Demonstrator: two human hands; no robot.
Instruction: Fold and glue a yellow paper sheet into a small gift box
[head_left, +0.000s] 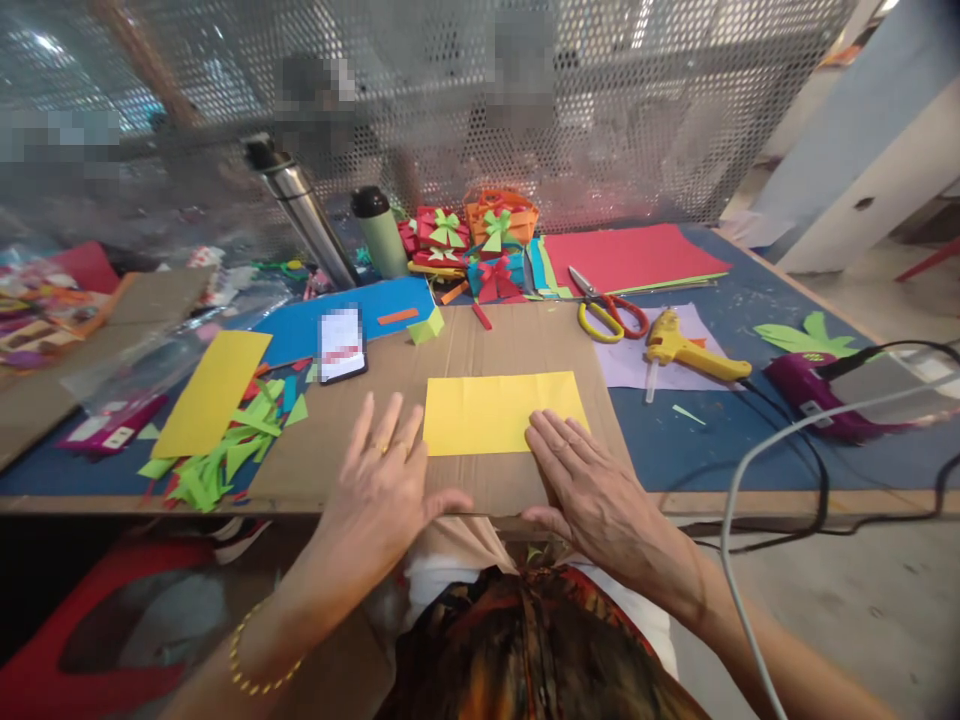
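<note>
Paper rectangle (480,412), yellow, lies on brown cardboard (532,335); open right hand (589,485) touches its 4 o'clock corner, open left hand (382,480) beside 8 o'clock.

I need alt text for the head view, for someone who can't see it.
A yellow rectangular paper sheet lies on flat brown cardboard, the person's right hand resting on its near right corner and left hand, fingers spread, at its left edge. Beyond, to the right, lie metal scissors with yellow and red handles and a yellow plastic glue gun.
</note>
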